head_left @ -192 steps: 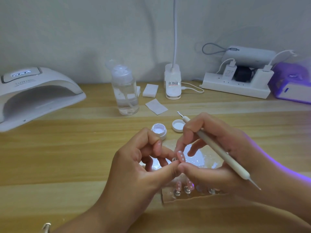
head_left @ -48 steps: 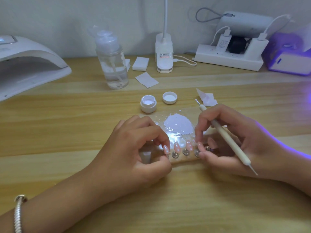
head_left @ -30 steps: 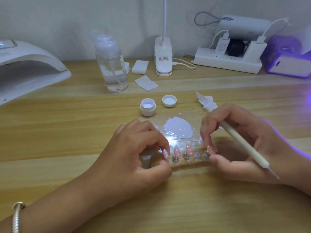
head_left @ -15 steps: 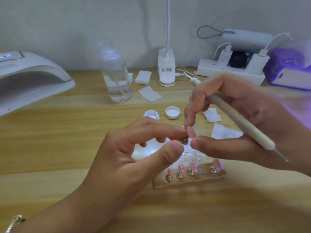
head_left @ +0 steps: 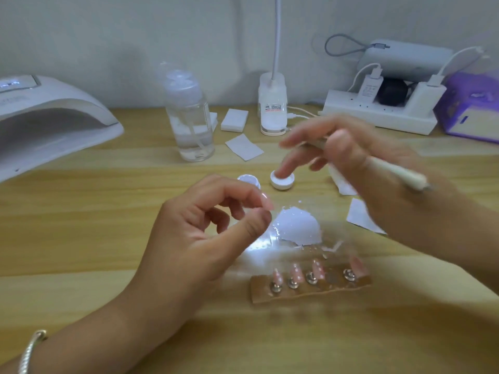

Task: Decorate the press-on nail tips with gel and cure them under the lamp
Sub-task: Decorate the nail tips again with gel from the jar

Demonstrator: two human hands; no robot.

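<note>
My left hand (head_left: 205,233) pinches a pink nail tip (head_left: 266,201) between thumb and forefinger above the table. My right hand (head_left: 359,168), blurred by motion, grips a white dotting tool (head_left: 397,174) and hovers over the jar lid (head_left: 282,180). The open gel jar (head_left: 248,180) sits just behind my left fingers. A wooden holder strip (head_left: 310,287) carries several pink nail tips on metal studs. A clear sheet with a white gel patch (head_left: 297,228) lies between jar and strip. The curing lamp (head_left: 51,120) stands at the far left.
A clear pump bottle (head_left: 190,122), cotton pads (head_left: 235,120), a paper wipe (head_left: 244,147) and a desk lamp base (head_left: 272,106) stand at the back. A power strip (head_left: 378,114) and a purple device (head_left: 472,109) sit back right. More wipes (head_left: 359,214) lie under my right hand.
My right hand let the nail tip pass to my left and swung back and up toward the jar lid. My left hand now holds the tip alone.
</note>
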